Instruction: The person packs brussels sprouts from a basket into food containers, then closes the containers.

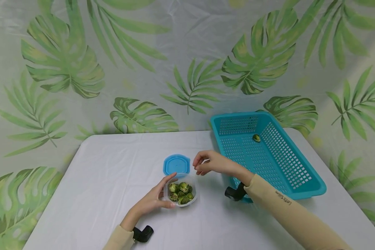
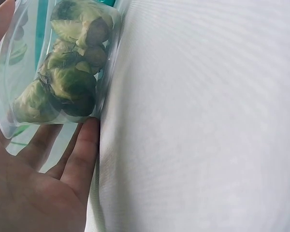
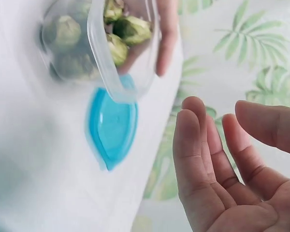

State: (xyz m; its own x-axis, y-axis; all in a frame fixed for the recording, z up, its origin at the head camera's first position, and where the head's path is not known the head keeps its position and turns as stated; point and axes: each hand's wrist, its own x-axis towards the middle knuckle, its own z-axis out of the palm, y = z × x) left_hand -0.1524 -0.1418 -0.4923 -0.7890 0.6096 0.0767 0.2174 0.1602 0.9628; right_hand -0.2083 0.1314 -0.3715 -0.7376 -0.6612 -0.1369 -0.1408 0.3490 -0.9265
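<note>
My left hand (image 1: 153,199) holds a small clear plastic container (image 1: 183,205) from its left side, the thumb near the front and the fingers toward the back. Several Brussels sprouts (image 1: 182,192) lie inside it, also visible through the wall in the left wrist view. Just behind the container lies its blue lid (image 1: 176,164), flat on the table. My right hand (image 1: 214,162) hovers to the right of the lid, fingers loosely bent and nothing between them. In the right wrist view its thumb and fingertips are apart.
A large teal basket (image 1: 253,156) stands on the right side of the table, under my right forearm. One Brussels sprout (image 1: 256,138) lies near its far end. A white cloth covers the table (image 1: 112,173), and a leaf-patterned curtain (image 1: 200,41) hangs behind.
</note>
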